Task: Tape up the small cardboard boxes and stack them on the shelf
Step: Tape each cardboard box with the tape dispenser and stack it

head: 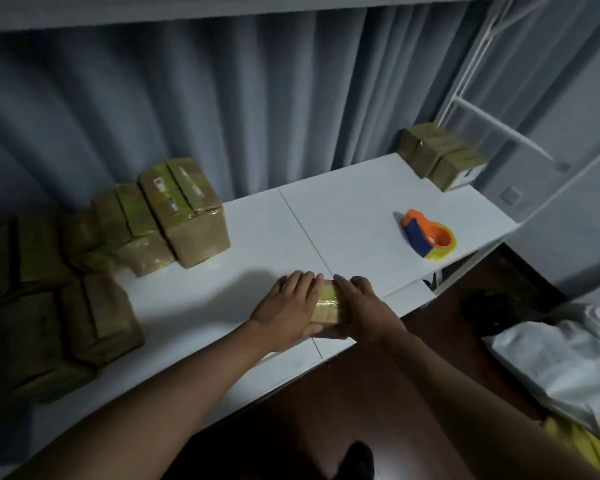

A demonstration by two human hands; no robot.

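A small cardboard box [327,306] with yellowish tape along its top sits near the front edge of the white table [257,244]. My left hand [290,306] lies flat over its left side and my right hand [362,306] presses on its right side, so both hold it between them. An orange and blue tape dispenser [428,235] with a yellow roll rests on the table to the far right, apart from both hands. Three taped boxes [440,157] stand together at the table's far right corner.
A pile of several cardboard boxes [125,237] fills the table's left side, some taped in yellow. A grey curtain [222,105] hangs behind. A white metal frame [492,109] rises at the right. Dark wooden floor [378,393] and white bedding [575,358] lie at lower right.
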